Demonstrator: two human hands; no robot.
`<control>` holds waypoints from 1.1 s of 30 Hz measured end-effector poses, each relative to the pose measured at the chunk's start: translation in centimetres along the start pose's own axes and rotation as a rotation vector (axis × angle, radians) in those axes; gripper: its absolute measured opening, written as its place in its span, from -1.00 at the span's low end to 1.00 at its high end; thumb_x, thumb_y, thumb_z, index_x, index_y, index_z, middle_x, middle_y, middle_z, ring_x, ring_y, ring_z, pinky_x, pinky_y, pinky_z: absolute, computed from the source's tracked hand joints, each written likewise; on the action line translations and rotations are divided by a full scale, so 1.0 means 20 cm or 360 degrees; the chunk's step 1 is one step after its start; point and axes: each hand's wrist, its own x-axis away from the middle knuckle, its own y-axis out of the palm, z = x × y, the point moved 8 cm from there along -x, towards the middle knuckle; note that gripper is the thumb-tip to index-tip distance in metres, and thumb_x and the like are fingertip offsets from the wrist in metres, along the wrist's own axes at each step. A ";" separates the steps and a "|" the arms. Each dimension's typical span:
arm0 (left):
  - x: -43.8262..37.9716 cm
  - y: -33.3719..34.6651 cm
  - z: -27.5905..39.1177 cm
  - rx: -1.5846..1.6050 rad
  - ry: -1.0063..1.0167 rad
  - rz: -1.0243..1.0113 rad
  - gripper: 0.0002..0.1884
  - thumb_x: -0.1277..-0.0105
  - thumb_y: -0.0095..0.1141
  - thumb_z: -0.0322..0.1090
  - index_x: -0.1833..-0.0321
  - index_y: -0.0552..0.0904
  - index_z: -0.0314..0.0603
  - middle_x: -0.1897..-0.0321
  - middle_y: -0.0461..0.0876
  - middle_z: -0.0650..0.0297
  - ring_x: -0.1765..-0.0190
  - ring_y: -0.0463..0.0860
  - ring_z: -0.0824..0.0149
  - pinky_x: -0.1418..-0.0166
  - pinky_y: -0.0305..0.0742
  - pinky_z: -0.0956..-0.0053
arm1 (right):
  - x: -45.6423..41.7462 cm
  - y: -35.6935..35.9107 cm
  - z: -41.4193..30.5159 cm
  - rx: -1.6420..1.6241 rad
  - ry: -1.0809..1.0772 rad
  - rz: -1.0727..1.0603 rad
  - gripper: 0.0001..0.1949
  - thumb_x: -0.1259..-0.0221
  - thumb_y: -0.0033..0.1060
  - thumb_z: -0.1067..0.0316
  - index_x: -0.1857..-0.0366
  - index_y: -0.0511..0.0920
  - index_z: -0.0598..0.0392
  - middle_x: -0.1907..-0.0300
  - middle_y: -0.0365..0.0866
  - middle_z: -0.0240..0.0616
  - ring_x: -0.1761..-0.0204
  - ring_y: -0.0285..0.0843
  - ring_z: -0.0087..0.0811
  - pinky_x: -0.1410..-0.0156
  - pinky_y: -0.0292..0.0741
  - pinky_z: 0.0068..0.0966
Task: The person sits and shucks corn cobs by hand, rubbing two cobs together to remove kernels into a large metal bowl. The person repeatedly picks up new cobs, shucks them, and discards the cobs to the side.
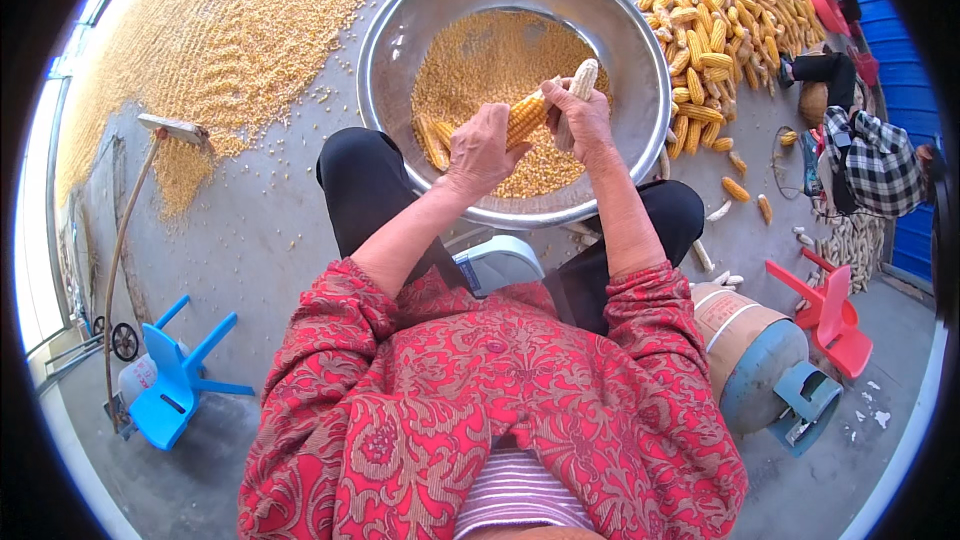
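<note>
My left hand (480, 148) is closed around the lower part of a corn ear (527, 118) with yellow kernels on it. A bare corn cob (583, 81) stands up out of my right hand (579, 120), whose fingers also touch the tip of the ear. Both hands are over a wide metal basin (624, 30), which holds many loose corn kernels (480, 52). Several more ears (433, 141) lie in the basin at its left side, near my left hand. The basin is between my knees.
Kernels (225, 30) cover the floor at upper left, beside a long-handled rake (131, 217). A pile of ears (712, 37) lies right of the basin. Another person (874, 157) sits at far right. Around me are a blue chair (169, 382), a red chair (836, 315) and a gas cylinder (757, 375).
</note>
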 end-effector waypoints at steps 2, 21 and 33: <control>-0.04 -0.05 -0.01 0.0217 -0.0093 -0.0062 -0.49 -0.11 0.36 -0.04 0.09 0.43 -0.24 0.22 0.54 0.08 0.15 0.61 0.05 0.08 0.48 0.20 | 0.00 0.01 -0.06 -0.0100 -0.0028 -0.0044 -0.83 -0.14 0.42 0.33 0.32 0.60 0.12 0.55 0.57 -0.35 0.63 0.46 -0.55 0.55 0.39 -0.59; -0.08 0.25 -0.20 0.1488 -0.0676 -0.1017 -0.30 -0.40 -0.16 0.34 -0.05 0.56 -0.28 0.17 0.61 0.25 0.12 0.55 0.45 0.00 0.46 0.48 | -0.04 0.04 0.06 -0.0170 0.0096 -0.0055 -0.84 -0.13 0.39 0.33 0.32 0.61 0.13 0.56 0.56 -0.36 0.63 0.47 -0.51 0.53 0.41 -0.56; -0.11 0.24 -0.20 0.0985 -0.0435 -0.0884 -0.31 -0.49 -0.37 0.28 0.00 0.59 -0.27 0.17 0.65 0.05 0.09 0.58 0.15 -0.07 0.41 0.29 | -0.05 0.05 0.10 0.0043 0.0078 -0.0018 -0.84 -0.16 0.39 0.28 0.37 0.61 0.11 0.56 0.53 -0.41 0.63 0.45 -0.56 0.55 0.42 -0.57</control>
